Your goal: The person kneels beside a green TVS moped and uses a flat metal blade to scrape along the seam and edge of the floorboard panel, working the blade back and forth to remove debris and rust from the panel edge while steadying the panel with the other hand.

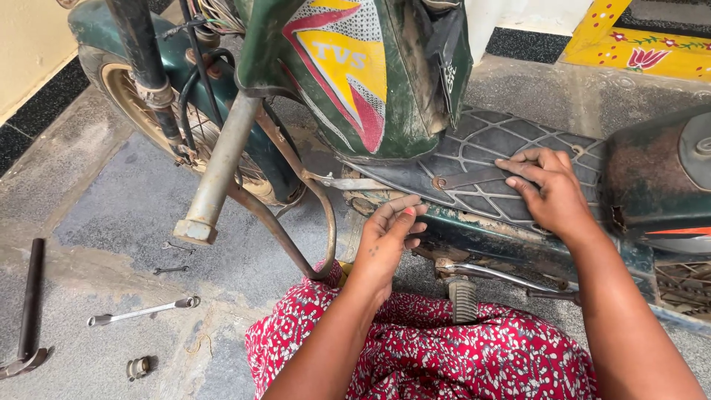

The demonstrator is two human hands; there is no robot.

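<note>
Both hands at a green moped's footboard

The black ribbed footboard (481,159) lies under the right hand (552,192), whose open fingers press flat on it. The left hand (385,241), open and empty, fingers together, reaches just below the footboard's front edge. A spanner (141,312) and a dark bar (29,304) lie well apart on the floor (126,215).

Grey stone floor (133,200). Left of the left hand (385,244): spanner (142,312), two small spanners (172,259), black bar (29,304), small metal fitting (138,367).
</note>
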